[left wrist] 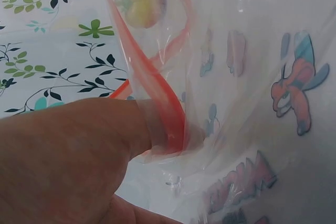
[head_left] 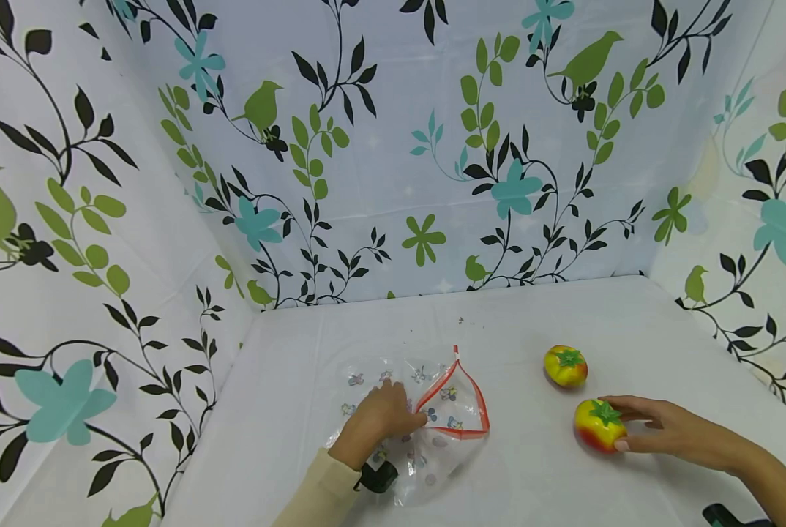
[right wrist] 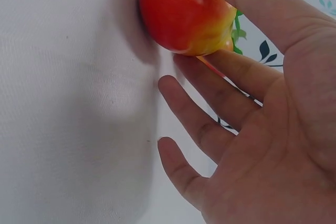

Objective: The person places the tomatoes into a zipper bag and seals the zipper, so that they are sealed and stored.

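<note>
While my left hand (head_left: 383,413) holds the clear printed plastic bag (head_left: 426,476) down here on the white cloth (head_left: 287,410), my right hand (head_left: 679,432) is out to the side, and it's got the nearer tomato-like fruit (head_left: 593,432)! Thumb on one side, index and middle fingertips on the other: that's a pinch, clamped on glossy red-and-yellow skin, with the leafy green crown uppermost. My ring and little fingers are off it, spread apart in the right wrist view. The fruit sits right of the bag, well apart from it. Just beyond it lies a second tomato-like fruit (head_left: 566,377), untouched, green crown showing too.

Over on the left, my thumb is tucked inside the bag's mouth, gripping by the red rim (head_left: 455,434), and that mouth gapes toward the fruits. Cartoon figures are scattered across the film. A pale sleeve (head_left: 317,490) covers my left forearm, a black wrist device (head_left: 378,477) beside it. Behind everything hangs a leaf-and-bird patterned curtain (head_left: 373,219).
</note>
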A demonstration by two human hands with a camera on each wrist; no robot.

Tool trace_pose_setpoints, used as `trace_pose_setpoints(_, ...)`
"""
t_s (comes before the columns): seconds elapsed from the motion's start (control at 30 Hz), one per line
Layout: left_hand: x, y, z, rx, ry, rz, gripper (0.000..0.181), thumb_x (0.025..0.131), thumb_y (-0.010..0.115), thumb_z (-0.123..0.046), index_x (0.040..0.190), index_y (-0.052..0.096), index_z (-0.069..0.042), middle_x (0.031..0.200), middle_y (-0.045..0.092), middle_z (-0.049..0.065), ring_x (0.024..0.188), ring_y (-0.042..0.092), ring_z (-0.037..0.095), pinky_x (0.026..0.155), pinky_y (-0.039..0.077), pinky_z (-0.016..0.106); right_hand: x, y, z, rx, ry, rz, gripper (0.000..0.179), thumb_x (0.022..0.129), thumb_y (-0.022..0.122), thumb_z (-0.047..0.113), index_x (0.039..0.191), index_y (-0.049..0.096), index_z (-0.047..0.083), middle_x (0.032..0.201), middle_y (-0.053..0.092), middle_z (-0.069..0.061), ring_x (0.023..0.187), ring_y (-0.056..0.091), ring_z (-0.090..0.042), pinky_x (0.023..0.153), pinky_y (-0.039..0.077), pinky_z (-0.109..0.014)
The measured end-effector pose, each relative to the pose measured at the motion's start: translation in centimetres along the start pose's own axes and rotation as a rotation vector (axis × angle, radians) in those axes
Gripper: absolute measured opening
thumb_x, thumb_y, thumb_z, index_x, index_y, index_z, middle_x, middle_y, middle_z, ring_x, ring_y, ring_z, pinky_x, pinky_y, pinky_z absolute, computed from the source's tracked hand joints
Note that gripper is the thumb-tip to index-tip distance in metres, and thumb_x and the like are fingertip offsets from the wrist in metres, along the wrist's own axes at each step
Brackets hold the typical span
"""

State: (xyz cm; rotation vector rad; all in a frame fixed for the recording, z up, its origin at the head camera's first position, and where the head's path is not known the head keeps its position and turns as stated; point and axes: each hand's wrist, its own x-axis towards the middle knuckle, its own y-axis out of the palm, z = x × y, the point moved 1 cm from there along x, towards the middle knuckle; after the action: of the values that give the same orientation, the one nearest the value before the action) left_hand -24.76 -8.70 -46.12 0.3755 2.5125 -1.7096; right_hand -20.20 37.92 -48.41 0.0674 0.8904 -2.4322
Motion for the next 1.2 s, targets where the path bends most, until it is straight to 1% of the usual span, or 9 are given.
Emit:
trace_pose_setpoints(0.03,0.0,0.0,0.0,-0.001,0.001,0.000,0.065,0.083,0.081,-0.040,0.123,0.062,0.008,0.118,0.060,0.021,0.087,0.055,0.032,0.078,0.057,0.050,0.0,0.0,0.0,-0.005,-0.003,-0.003,0.062,0.104,0.063,0.029,0.157,0.045,0.002,0.152,0.053,-0.028,0.111,0.051,0.018,0.099,0.052,-0.067)
trace_pose_setpoints(0.13,0.0,0.0,0.0,-0.006,0.003,0.005,0.065,0.083,0.081,-0.039,0.123,0.061,0.009,0.118,0.061,0.021,0.087,0.055,0.032,0.078,0.057,0.050,0.2,0.1,0.2,-0.009,-0.013,-0.014,0.060,0.105,0.062,0.029,0.156,0.046,0.003,0.151,0.055,-0.026,0.111,0.049,0.019,0.098,0.057,-0.043)
trace_pose_setpoints(0.23,0.0,0.0,0.0,-0.014,-0.001,0.009,0.065,0.084,0.081,-0.039,0.123,0.061,0.009,0.119,0.061,0.022,0.087,0.055,0.032,0.079,0.057,0.050,0.6,0.2,0.5,-0.018,-0.026,-0.038,0.058,0.105,0.062,0.030,0.155,0.048,0.003,0.149,0.057,-0.023,0.112,0.050,0.018,0.089,0.053,-0.019)
trace_pose_setpoints(0.27,0.0,-0.1,0.1,-0.017,-0.003,0.010,0.065,0.084,0.082,-0.039,0.124,0.061,0.009,0.119,0.060,0.021,0.087,0.055,0.032,0.079,0.057,0.050,0.8,0.3,0.7,-0.016,-0.030,-0.047,0.058,0.105,0.063,0.030,0.154,0.048,0.003,0.149,0.057,-0.023,0.112,0.050,0.019,0.088,0.053,-0.018)
trace_pose_setpoints(0.43,0.0,-0.1,0.1,-0.022,-0.011,0.012,0.064,0.084,0.082,-0.039,0.123,0.062,0.008,0.119,0.060,0.020,0.088,0.055,0.032,0.079,0.058,0.050,1.8,0.9,1.8,-0.043,-0.054,-0.102,0.059,0.102,0.067,0.032,0.151,0.052,0.003,0.147,0.060,-0.021,0.113,0.054,0.015,0.089,0.054,-0.018)
trace_pose_setpoints(0.53,0.0,-0.2,0.1,-0.024,-0.013,0.014,0.063,0.084,0.082,-0.039,0.123,0.062,0.007,0.119,0.060,0.020,0.089,0.055,0.032,0.079,0.057,0.050,2.5,1.2,2.8,-0.059,-0.061,-0.133,0.060,0.101,0.069,0.033,0.150,0.053,0.003,0.146,0.060,-0.021,0.123,0.063,-0.009,0.089,0.054,-0.018)
trace_pose_setpoints(0.67,0.0,-0.2,0.1,-0.032,-0.017,0.016,0.064,0.084,0.083,-0.039,0.124,0.062,0.007,0.121,0.061,0.020,0.090,0.055,0.032,0.081,0.058,0.051,3.4,1.7,3.8,-0.058,-0.073,-0.169,0.063,0.099,0.072,0.034,0.149,0.053,0.001,0.145,0.061,-0.021,0.124,0.063,-0.038,0.089,0.055,-0.018)
trace_pose_setpoints(1.0,0.1,-0.1,0.3,-0.031,-0.007,0.014,0.062,0.083,0.083,-0.038,0.121,0.062,0.007,0.117,0.060,0.020,0.089,0.054,0.032,0.079,0.058,0.051,6.3,3.2,6.7,-0.088,-0.121,-0.230,0.064,0.096,0.076,0.037,0.145,0.057,0.001,0.132,0.068,-0.009,0.114,0.066,-0.024,0.091,0.057,-0.023)
trace_pose_setpoints(1.2,0.0,-0.1,0.2,-0.045,-0.014,0.020,0.065,0.083,0.084,-0.039,0.124,0.062,0.007,0.127,0.060,0.022,0.093,0.055,0.033,0.086,0.057,0.055,8.2,4.4,8.3,-0.087,-0.129,-0.223,0.064,0.093,0.078,0.042,0.142,0.061,0.005,0.132,0.068,-0.007,0.115,0.065,-0.021,0.093,0.056,-0.024)
